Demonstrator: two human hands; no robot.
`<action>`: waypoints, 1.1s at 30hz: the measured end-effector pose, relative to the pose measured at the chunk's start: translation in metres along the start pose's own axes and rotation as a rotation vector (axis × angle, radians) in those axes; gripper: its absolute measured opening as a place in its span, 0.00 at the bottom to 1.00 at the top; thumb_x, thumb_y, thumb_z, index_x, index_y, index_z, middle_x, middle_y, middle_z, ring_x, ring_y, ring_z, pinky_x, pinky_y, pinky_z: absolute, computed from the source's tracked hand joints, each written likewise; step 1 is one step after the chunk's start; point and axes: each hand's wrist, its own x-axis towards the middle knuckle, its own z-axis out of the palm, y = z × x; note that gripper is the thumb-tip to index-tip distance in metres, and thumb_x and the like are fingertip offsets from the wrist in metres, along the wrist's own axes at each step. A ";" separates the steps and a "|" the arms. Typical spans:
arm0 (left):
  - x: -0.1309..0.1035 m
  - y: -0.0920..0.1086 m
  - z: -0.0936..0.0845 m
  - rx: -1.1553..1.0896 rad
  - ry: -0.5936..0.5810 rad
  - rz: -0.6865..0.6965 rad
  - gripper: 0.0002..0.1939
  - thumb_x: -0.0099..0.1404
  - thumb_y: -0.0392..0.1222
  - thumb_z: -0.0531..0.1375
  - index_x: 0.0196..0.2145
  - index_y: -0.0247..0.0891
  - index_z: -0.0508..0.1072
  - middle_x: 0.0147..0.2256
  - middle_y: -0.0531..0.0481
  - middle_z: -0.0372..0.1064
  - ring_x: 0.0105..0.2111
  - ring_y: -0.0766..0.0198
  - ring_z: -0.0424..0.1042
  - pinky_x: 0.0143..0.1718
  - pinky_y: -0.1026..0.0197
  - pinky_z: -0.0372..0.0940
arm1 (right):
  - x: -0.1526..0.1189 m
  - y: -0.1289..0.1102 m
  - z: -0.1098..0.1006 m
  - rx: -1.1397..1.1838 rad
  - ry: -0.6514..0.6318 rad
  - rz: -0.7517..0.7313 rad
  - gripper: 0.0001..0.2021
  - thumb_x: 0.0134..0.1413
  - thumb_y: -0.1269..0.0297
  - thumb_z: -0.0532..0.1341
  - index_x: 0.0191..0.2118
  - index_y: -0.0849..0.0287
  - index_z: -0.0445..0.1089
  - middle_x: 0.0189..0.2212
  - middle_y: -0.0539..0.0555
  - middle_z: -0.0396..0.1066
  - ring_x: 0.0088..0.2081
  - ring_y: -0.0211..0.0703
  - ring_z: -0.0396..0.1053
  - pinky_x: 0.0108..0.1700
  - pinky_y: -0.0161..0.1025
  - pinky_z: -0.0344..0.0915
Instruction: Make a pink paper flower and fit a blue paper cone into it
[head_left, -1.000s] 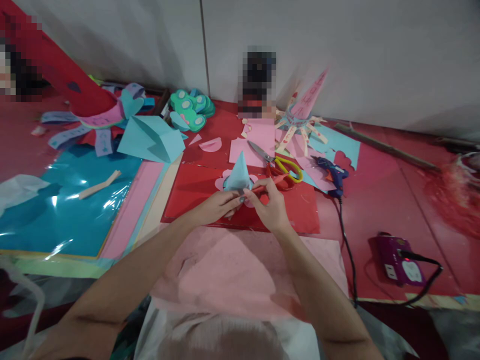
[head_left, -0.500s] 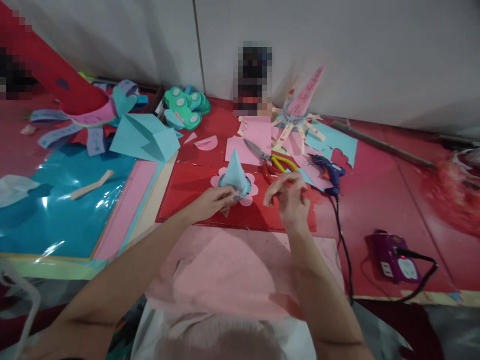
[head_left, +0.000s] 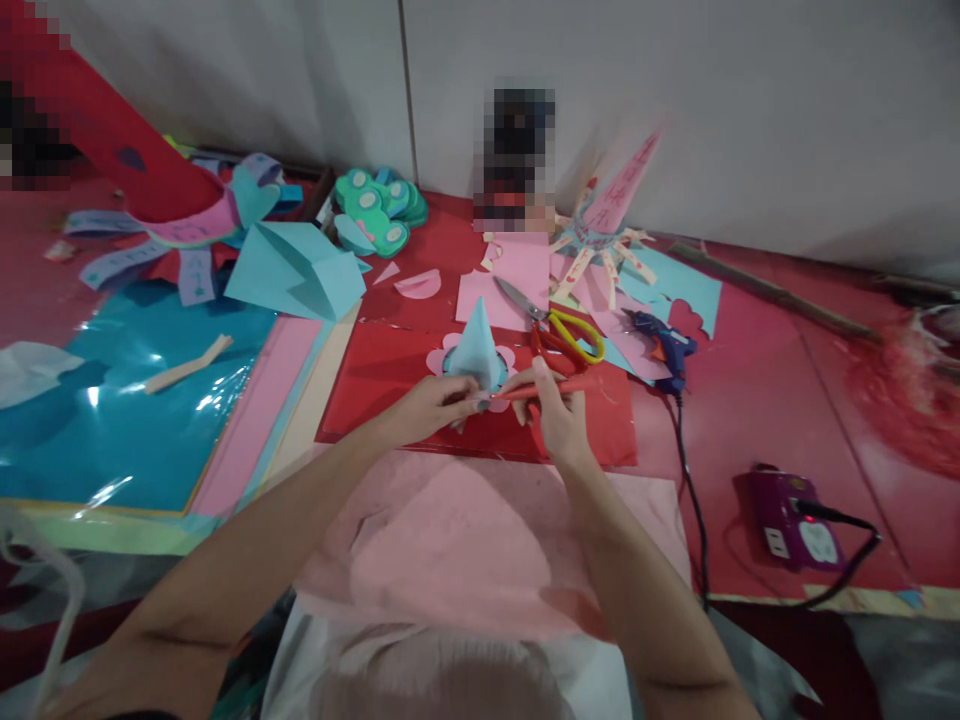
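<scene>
A light blue paper cone point(head_left: 478, 345) stands point up on a pink scalloped paper flower point(head_left: 437, 360), over the red sheet point(head_left: 375, 390). My left hand point(head_left: 439, 408) pinches the lower front edge of this paper piece. A slim red pen point(head_left: 525, 391) is held in my right hand point(head_left: 555, 405), its tip close to my left fingertips. Where the tip meets the paper is too small to make out.
Scissors with yellow handles point(head_left: 577, 335) and a blue glue gun point(head_left: 664, 345) lie behind my right hand. Its cord runs near a purple power box point(head_left: 795, 520). Folded blue paper point(head_left: 296, 270) and a pink cone craft point(head_left: 615, 205) stand further back.
My right hand has moved left and down to the cone's base, and the red pen now shows clearly in it. My left hand keeps its pinch. The whole view has shifted slightly.
</scene>
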 end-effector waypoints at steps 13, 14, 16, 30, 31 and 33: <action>0.002 -0.012 0.006 0.186 0.089 0.114 0.12 0.64 0.45 0.51 0.26 0.37 0.63 0.21 0.58 0.60 0.23 0.71 0.61 0.26 0.68 0.54 | -0.003 0.012 0.019 0.091 0.066 0.158 0.23 0.53 0.46 0.54 0.24 0.62 0.72 0.08 0.46 0.61 0.09 0.32 0.57 0.12 0.29 0.55; 0.002 -0.012 0.006 0.198 0.099 0.120 0.12 0.64 0.44 0.51 0.25 0.37 0.64 0.21 0.58 0.60 0.23 0.71 0.61 0.26 0.68 0.54 | -0.003 0.012 0.019 0.092 0.068 0.167 0.23 0.53 0.46 0.54 0.25 0.62 0.72 0.08 0.46 0.60 0.09 0.32 0.57 0.12 0.29 0.55; 0.003 -0.011 0.005 0.201 0.103 0.116 0.12 0.64 0.45 0.51 0.26 0.37 0.64 0.21 0.57 0.60 0.23 0.71 0.61 0.26 0.68 0.53 | -0.003 0.013 0.018 0.092 0.059 0.181 0.23 0.54 0.46 0.53 0.25 0.62 0.72 0.08 0.46 0.60 0.09 0.31 0.56 0.12 0.29 0.54; 0.000 -0.011 0.002 0.148 0.021 0.104 0.13 0.65 0.46 0.50 0.26 0.37 0.62 0.20 0.57 0.58 0.22 0.71 0.59 0.25 0.68 0.53 | 0.000 0.014 0.014 0.083 -0.061 0.027 0.13 0.56 0.54 0.52 0.28 0.58 0.63 0.11 0.42 0.57 0.12 0.28 0.51 0.15 0.28 0.50; 0.000 -0.010 0.002 0.154 0.042 0.107 0.14 0.65 0.46 0.51 0.25 0.37 0.62 0.19 0.58 0.57 0.21 0.71 0.58 0.25 0.68 0.53 | 0.000 0.014 0.014 0.095 -0.067 0.023 0.13 0.56 0.54 0.52 0.28 0.58 0.63 0.11 0.42 0.57 0.12 0.28 0.52 0.15 0.28 0.50; 0.000 -0.008 0.002 0.160 0.099 0.118 0.13 0.64 0.46 0.52 0.24 0.37 0.63 0.19 0.58 0.57 0.21 0.72 0.58 0.25 0.68 0.53 | 0.001 0.016 0.014 0.142 -0.077 0.031 0.14 0.56 0.52 0.53 0.28 0.58 0.62 0.11 0.42 0.59 0.13 0.29 0.54 0.15 0.28 0.51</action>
